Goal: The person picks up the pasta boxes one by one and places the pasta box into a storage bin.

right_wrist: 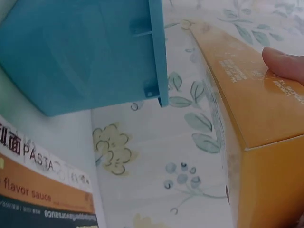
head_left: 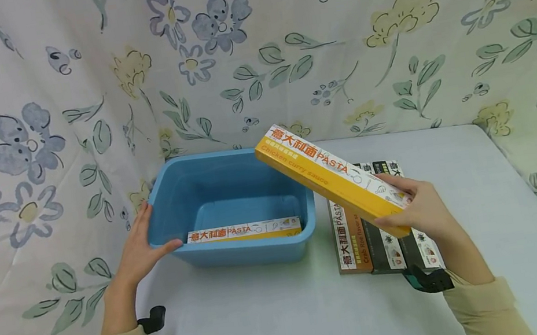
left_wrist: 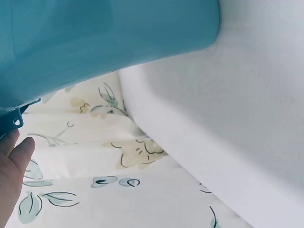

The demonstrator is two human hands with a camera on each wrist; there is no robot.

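Observation:
My right hand [head_left: 422,207] grips one end of a yellow pasta box [head_left: 333,175], labelled "Chicken curry sauce". Its far end tilts up over the right rim of a blue plastic bin [head_left: 246,258]. From the right wrist view, the thumb [right_wrist: 285,65] presses on the box's orange side. At the bin's front left corner my left hand [head_left: 139,252] rests against the rim, fingers extended along the outside and thumb by the front edge. Inside the bin, another yellow pasta box [head_left: 244,230] lies along the front wall.
To the right of the bin, a brown pasta box [head_left: 351,239] labelled crab roe flavor and two dark boxes [head_left: 385,248] lie side by side on the white table [head_left: 271,319]. A floral curtain [head_left: 285,71] hangs behind and to the left.

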